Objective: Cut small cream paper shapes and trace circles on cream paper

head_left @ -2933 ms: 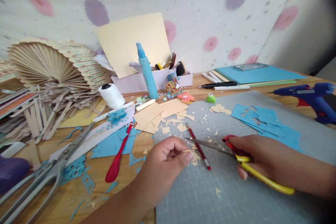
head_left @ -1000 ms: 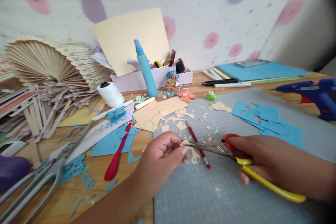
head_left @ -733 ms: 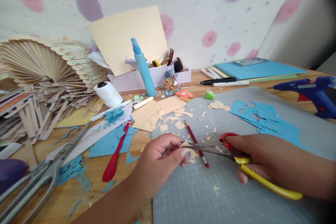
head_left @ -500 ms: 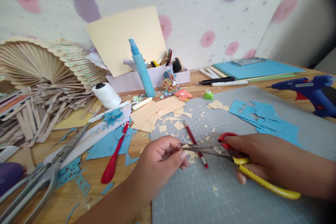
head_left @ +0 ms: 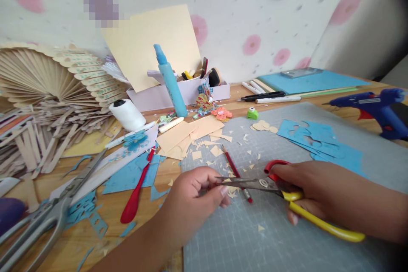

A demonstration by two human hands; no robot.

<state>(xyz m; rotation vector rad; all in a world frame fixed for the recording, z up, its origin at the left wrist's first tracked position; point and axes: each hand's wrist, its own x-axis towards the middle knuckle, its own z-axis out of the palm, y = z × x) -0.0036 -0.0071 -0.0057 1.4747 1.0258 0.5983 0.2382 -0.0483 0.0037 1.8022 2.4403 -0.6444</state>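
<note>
My right hand [head_left: 302, 189] is wrapped round the red and yellow handles of a pair of scissors [head_left: 264, 183], whose blades point left, slightly parted. At the blade tips, my left hand [head_left: 204, 189] is closed in a pinch on a small cream paper piece [head_left: 227, 181], mostly hidden by the fingers and blades. Beneath the scissors a red pencil [head_left: 234, 165] lies on the grey cutting mat [head_left: 255, 246]. Cream paper scraps [head_left: 216, 151] are scattered beyond my left hand, and several cream paper rounds [head_left: 263, 126] lie farther back.
Large metal shears [head_left: 60, 204] and a red spoon-shaped tool [head_left: 135, 197] lie at left. Blue cut paper [head_left: 321, 140] and a blue glue gun [head_left: 372, 108] are at right. A blue spray bottle [head_left: 172, 85] stands before a white box [head_left: 149, 98].
The view has shifted slightly. The scissor blades have parted a little at my left fingertips; both hands stay in nearly the same place.
</note>
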